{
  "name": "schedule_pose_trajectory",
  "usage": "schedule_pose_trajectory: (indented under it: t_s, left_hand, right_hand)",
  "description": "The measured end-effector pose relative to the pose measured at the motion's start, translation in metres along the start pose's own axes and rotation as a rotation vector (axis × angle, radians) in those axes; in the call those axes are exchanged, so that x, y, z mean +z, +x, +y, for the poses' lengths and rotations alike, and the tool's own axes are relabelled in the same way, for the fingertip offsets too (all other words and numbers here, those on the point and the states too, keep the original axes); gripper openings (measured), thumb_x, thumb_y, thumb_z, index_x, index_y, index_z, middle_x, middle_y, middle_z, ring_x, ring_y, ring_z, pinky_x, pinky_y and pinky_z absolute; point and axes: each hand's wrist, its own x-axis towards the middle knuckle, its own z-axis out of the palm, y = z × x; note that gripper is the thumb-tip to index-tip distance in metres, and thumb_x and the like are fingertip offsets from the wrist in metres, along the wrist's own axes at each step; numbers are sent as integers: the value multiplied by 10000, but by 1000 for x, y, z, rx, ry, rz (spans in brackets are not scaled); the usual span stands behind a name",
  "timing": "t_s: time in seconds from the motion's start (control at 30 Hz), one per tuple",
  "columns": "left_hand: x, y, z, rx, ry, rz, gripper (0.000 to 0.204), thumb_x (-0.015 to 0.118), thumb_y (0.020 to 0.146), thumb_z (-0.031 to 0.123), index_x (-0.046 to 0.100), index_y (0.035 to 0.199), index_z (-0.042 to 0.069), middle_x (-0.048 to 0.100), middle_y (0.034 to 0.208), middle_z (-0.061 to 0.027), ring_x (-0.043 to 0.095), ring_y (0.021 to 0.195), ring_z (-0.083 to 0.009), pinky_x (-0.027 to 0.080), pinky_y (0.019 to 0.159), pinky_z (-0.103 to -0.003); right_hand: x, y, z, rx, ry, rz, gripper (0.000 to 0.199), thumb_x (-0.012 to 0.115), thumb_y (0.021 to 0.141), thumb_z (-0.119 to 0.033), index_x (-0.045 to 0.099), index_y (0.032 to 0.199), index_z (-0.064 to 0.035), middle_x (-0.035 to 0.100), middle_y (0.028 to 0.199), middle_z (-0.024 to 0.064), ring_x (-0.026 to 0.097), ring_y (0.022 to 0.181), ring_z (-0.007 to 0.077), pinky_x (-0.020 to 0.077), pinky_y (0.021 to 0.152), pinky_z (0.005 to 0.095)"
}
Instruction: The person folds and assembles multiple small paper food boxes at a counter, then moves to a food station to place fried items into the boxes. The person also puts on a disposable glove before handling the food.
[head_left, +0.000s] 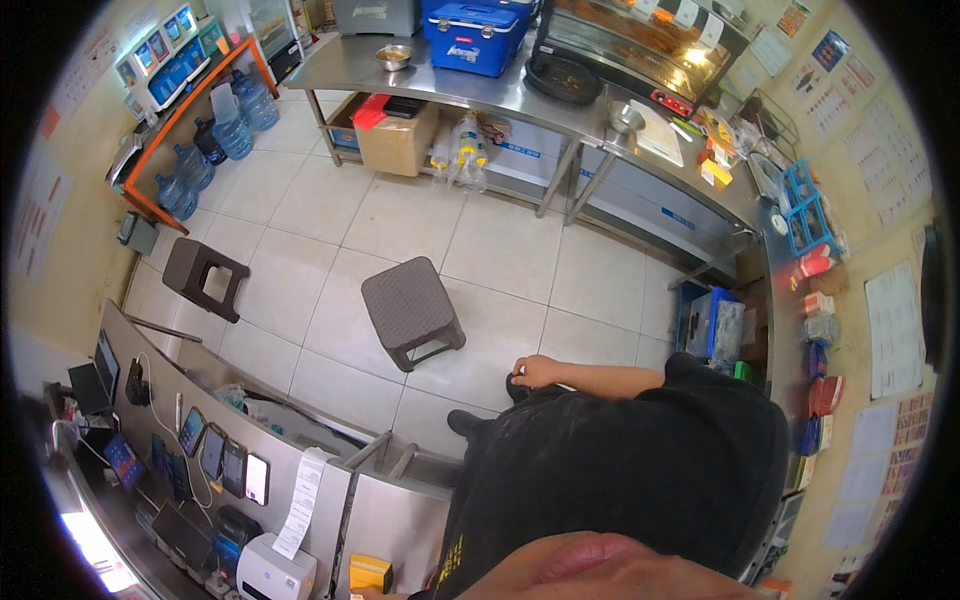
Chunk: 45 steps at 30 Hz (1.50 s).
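In front of my black-clad body, my right hand (537, 371) hangs low over the dark shoe area. Its fingers are bent inward around something dark that I cannot make out. Only a sliver of my left hand (374, 594) shows at the lower edge, right against a small yellow box (370, 573) on the steel counter (400, 515). Most of its fingers are cut off from view. Beside the box stands a white receipt printer (277, 570), with a long printed paper strip (303, 500) curling out of it.
A brown plastic stool (408, 298) stands mid-floor, with another stool (205, 275) farther left. Several phones (235, 467) line the left counter. Across the room, a steel table (490, 95) carries a blue cooler (470, 40) and a metal bowl (394, 57). Water jugs (232, 135) stand at the far left.
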Motion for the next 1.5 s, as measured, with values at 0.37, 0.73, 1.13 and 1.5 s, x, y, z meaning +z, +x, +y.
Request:
schedule_pose_trajectory:
  t_s: [0.37, 0.73, 1.13, 1.5]
  left_hand:
    - [-7, 42, 60, 96, -12, 76, 431, 571, 943, 171, 587, 1350, 32, 607, 1337, -170, 647, 1049, -296, 532, 761, -454]
    - [42, -184, 342, 695, -578, -903, 607, 427, 783, -157, 596, 1322, 63, 631, 1296, -139, 681, 1016, -264, 578, 718, -336]
    - [188, -722, 608, 1396, 452, -1891, 517, 367, 926, -81, 577, 1359, 107, 665, 1311, -142, 672, 1127, -280, 577, 763, -406]
    - [295, -958, 737, 1587, 1010, -1653, 525, 460, 909, -92, 589, 1367, 130, 641, 1222, -245, 699, 836, -341, 607, 699, -481]
  right_hand:
    - [31, -60, 118, 350, 371, 540, 334, 660, 903, -397, 744, 970, -81, 749, 964, 172, 710, 955, 368, 557, 869, 457]
    - [66, -122, 341, 452, 374, 747, 306, 664, 867, -398, 795, 882, -122, 751, 912, 155, 715, 879, 364, 553, 833, 500]
    - [-87, -239, 505, 852, 1025, 1199, 317, 624, 953, -352, 758, 944, -65, 751, 783, 56, 709, 669, 195, 564, 643, 350]
    - [-9, -289, 543, 1216, 1219, 1105, 349, 598, 970, -425, 775, 1021, -129, 734, 1137, 136, 713, 1011, 337, 570, 873, 457]
